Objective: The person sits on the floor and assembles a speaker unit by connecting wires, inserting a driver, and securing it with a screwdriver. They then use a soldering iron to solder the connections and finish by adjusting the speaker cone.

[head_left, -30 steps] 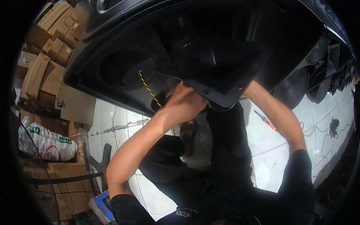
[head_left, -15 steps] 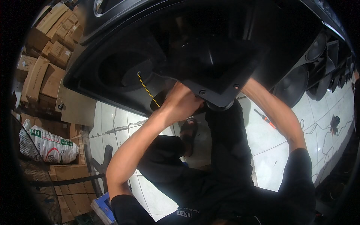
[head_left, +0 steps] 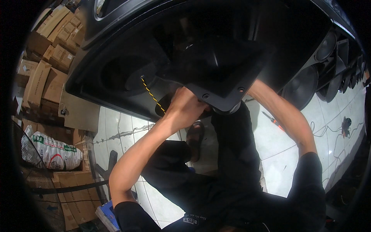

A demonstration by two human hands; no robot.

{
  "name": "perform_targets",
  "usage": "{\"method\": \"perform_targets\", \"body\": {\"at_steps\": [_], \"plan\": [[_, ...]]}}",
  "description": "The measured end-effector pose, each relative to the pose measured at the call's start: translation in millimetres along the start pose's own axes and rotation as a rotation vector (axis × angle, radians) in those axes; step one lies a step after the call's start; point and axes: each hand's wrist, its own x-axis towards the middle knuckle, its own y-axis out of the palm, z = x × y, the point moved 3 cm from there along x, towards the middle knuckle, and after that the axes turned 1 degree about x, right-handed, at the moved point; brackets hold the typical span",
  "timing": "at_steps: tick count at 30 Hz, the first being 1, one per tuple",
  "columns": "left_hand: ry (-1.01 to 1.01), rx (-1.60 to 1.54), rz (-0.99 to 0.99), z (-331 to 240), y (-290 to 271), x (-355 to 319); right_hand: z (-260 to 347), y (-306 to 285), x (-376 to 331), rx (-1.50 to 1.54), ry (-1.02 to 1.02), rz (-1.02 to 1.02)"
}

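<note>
A black speaker horn [head_left: 216, 71] with screw holes along its flange is held in front of a large black speaker cabinet [head_left: 112, 98]. My left hand [head_left: 187, 108] is at the horn's near left corner, its fingers curled in underneath; what they grip is hidden. My right forearm reaches behind the horn's right side, and the horn hides that hand. Part of a round piece shows beneath the near corner of the flange. A twisted yellow-and-black wire [head_left: 148, 91] comes out of the cabinet's round opening and runs down toward my left wrist.
On the tiled floor [head_left: 278, 154] to the right lies a screwdriver [head_left: 274, 121] with an orange-red handle. Beyond it are loose cables and a row of speaker drivers [head_left: 303, 87]. Cardboard boxes [head_left: 54, 85] and a white sack [head_left: 58, 150] are piled at the left, beside a fan's grille [head_left: 42, 197].
The horn has shifted very slightly to the left. My left hand stays under its corner and my right hand stays behind it.
</note>
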Motion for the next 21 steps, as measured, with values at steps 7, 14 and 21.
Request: {"method": "perform_targets", "body": {"at_steps": [7, 14, 21], "plan": [[0.166, 0.113, -0.063, -8.1, 1.5, 1.4, 1.0, -10.3, -0.5, 0.032, 0.054, -0.006], [0.321, 0.339, -0.154, -10.4, 2.5, -7.7, 10.5, 3.9, -4.4, -0.068, 0.021, -0.010], [0.245, 0.272, -0.121, -19.8, 0.0, -9.7, 13.9, 9.0, -8.6, -0.140, -0.011, 0.005]]}}
